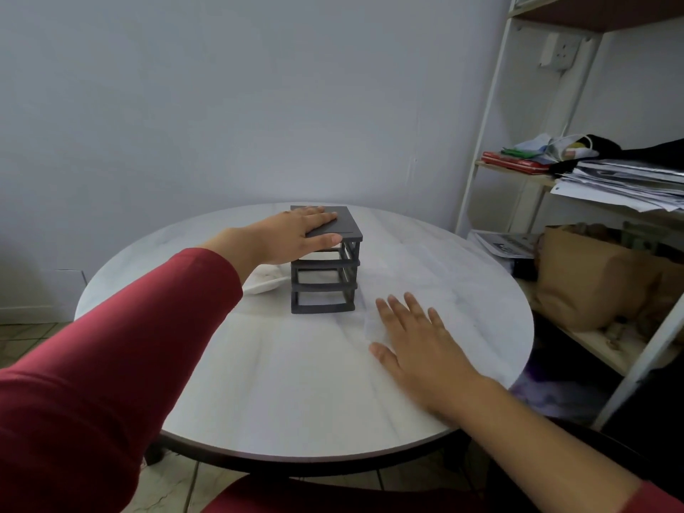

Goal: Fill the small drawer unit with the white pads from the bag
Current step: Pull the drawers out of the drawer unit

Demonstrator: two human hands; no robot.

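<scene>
The small drawer unit (325, 261), a dark grey frame of three stacked tiers, is stood upright near the middle of the round white table (259, 383), its long axis vertical and its open fronts turned toward the viewer and slightly to the right. It is steadied from above by the left hand (292, 235), which is laid flat on the top panel with the fingers held together and the thumb hooked over the front edge. The right hand (418, 338) is rested palm-down on the table, fingers spread, over what appears to be a clear plastic bag (374, 316) lying flat just right of the unit (its outline is faint against the tabletop, so this is a judgement). Something white (264, 283) is seen just left of the unit, partly hidden by the left wrist; whether it is a pad cannot be told. A pale surface shows in the top tier, while the lower two look empty, so the filling is judged to be at an early stage. Next, a pad would need to be drawn from the bag and slid level into an open tier while the frame is kept from tipping.
</scene>
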